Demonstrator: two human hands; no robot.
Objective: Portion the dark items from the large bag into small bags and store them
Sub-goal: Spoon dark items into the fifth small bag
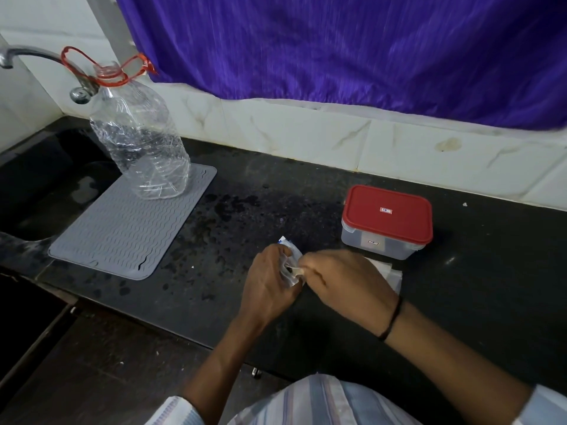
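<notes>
A small clear bag (291,265) is held between the two hands just above the black counter (475,271), near its middle and in front of the red-lidded box. Most of the bag is hidden by the fingers; only a crumpled clear strip and a blue-and-white corner poking out at the top are plain, with something dark showing inside that is too small to make out. The left hand (267,280) grips the bag with curled fingers, its back to the camera. The right hand (340,280) pinches the bag's edge with fingers curled in; the fingertips themselves are hidden. Under the right hand lie more clear bags (389,273), partly covered, so their number cannot be told. Just behind them stands a clear box with a red lid (387,216), lid on, contents hard to see. Well to the left, a large clear bottle (139,139) stands on a grey ribbed mat (122,228), beside a dark sink (36,191) cut off at the frame edge.
</notes>
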